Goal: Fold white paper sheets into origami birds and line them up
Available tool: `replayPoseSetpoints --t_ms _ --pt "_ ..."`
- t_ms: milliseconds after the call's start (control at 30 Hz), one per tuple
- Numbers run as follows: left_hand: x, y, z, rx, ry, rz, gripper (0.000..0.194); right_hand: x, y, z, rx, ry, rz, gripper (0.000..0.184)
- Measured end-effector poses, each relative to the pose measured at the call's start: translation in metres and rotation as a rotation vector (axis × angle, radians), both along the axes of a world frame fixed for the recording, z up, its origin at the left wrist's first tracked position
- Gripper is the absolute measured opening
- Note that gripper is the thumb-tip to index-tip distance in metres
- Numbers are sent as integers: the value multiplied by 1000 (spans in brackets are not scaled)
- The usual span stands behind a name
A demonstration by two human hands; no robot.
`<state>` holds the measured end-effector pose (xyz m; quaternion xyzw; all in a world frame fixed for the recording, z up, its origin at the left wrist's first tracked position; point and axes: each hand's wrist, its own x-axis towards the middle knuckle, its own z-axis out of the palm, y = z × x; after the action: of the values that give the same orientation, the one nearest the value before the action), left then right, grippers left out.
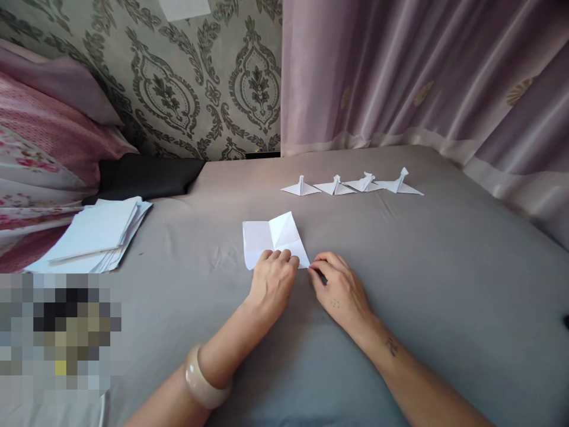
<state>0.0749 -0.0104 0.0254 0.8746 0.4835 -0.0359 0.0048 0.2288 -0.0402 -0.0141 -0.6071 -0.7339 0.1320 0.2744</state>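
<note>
A creased white sheet of paper (pixel 262 234) lies partly folded on the grey bed sheet, with crease lines meeting near its middle. Over its near edge, my left hand (pixel 274 279) is closed, fingers curled and pressed on the paper; whatever is under those fingers is hidden. With thumb and forefinger, my right hand (pixel 340 284) pinches the paper's near right corner. Beyond the paper, several folded white paper birds (pixel 336 187) stand in a row, their wings touching or overlapping.
On the left lies a stack of white paper (pixel 95 228), beside a black flat item (pixel 151 177) and pink bedding (pixel 57 118). A mauve curtain (pixel 377 71) hangs at the back right. The lower left corner is pixelated.
</note>
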Motion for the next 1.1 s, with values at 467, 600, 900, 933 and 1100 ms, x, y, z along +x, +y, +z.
replayPoseSetpoints --t_ms 467,600,900,933,1100 --pt "-1 1 -11 161 -63 -121 16 3 -4 6 20 -78 42 23" --pt "-1 3 -14 220 -82 -134 17 4 -4 4 19 -58 34 23" --pt "-2 4 -20 279 -134 -144 22 4 -2 5 -21 -16 18 21" --pt "-2 4 -20 281 -137 -143 23 5 -2 6 -24 -10 21 21" --pt "-2 6 -18 286 -148 -174 27 10 0 7 -41 22 51 23"
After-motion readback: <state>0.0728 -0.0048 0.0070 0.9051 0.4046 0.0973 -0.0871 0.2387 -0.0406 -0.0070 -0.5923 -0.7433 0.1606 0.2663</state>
